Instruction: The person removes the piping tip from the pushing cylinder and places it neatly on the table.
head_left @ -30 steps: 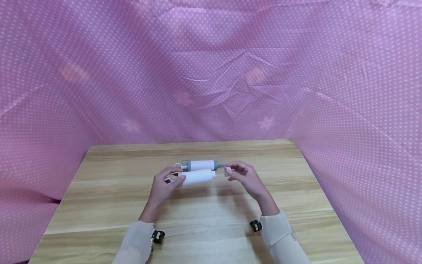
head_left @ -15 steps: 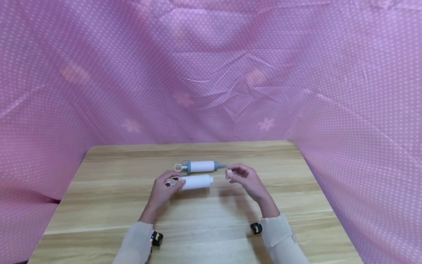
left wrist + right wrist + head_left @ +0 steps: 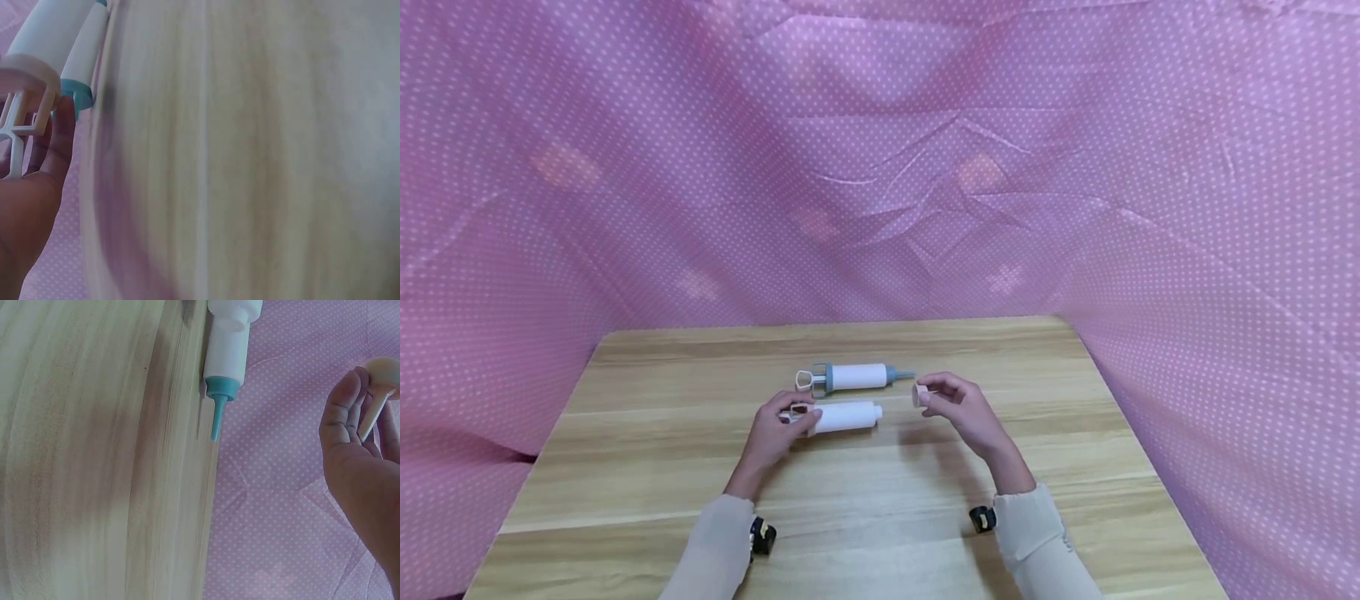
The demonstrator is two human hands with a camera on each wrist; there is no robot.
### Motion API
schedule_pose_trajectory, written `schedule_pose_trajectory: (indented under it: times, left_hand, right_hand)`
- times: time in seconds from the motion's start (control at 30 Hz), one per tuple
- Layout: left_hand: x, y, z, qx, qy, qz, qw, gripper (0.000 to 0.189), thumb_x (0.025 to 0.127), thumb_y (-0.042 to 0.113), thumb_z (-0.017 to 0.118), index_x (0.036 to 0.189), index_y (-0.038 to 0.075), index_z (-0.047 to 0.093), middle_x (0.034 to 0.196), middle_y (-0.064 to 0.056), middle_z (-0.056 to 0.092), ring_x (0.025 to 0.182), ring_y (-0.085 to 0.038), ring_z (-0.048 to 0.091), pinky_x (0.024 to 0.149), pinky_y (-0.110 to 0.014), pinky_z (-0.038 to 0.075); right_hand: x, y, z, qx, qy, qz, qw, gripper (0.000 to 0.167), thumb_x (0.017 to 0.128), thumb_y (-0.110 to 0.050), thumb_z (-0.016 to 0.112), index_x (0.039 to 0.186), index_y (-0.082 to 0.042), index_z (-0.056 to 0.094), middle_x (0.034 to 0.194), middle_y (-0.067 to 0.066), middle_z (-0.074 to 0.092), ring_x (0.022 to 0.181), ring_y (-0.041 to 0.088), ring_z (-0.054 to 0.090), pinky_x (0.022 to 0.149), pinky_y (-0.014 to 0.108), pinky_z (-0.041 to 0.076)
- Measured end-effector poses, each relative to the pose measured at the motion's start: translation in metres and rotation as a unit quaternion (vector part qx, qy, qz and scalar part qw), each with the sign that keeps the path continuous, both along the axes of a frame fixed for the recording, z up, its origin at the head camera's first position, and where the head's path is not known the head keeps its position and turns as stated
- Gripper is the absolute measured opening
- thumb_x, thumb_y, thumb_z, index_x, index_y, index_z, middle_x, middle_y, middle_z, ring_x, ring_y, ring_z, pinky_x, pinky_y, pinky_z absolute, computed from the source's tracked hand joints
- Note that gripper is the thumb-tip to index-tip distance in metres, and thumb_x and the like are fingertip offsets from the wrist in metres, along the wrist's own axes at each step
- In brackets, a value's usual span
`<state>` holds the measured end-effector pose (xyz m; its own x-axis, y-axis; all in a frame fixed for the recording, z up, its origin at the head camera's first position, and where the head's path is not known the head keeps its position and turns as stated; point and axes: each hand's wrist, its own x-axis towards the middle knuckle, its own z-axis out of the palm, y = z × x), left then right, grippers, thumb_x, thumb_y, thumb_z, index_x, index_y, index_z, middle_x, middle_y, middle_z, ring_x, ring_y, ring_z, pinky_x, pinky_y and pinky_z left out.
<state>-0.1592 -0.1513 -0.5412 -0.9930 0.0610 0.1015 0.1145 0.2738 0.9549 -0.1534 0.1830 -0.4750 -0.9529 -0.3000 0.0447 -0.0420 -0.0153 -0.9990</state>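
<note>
Nearest me, two pale fabric sleeves (image 3: 706, 546) with soft, creased cuffs reach in, a small black camera (image 3: 764, 536) at each wrist. Ahead, the left hand (image 3: 777, 427) curls its thumb and fingers round the back end of a tube (image 3: 846, 417), which is smooth, white and cylindrical, lying sideways with a short, narrower neck pointing right. Through the left wrist view I see its pale peach collar and open-framed handle. The right hand (image 3: 962, 412) pinches a cream nozzle (image 3: 382, 373), rounded at its wide end and tapering to a slim spout that points back toward the palm; it is held apart from the tube's neck. Just beyond the tube, a syringe (image 3: 859, 377) rests on its side: white barrel, blue-green fittings, thin tapered tip, looped handle. Beneath stretches the counter (image 3: 887, 508), streaked with pale wood grain. Farthest, I see wrinkled pink-violet cloth (image 3: 880, 217) with white dots.
</note>
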Motion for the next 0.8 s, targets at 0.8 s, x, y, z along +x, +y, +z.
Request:
schedule_pose_trajectory:
  times: [0.8]
  left_hand:
    - [-0.011, -0.006, -0.010, 0.000, -0.009, 0.017, 0.9998, 0.033, 0.087, 0.014, 0.082, 0.115, -0.002, 0.073, 0.113, -0.019, 0.069, 0.091, -0.020, 0.062, 0.071, -0.023, 0.054]
  right_hand:
    - [0.002, -0.003, 0.000, 0.000, -0.011, 0.020, 0.9997, 0.031, 0.100, -0.013, 0.065, 0.123, 0.007, 0.061, 0.113, 0.018, 0.066, 0.097, 0.022, 0.066, 0.085, 0.038, 0.059]
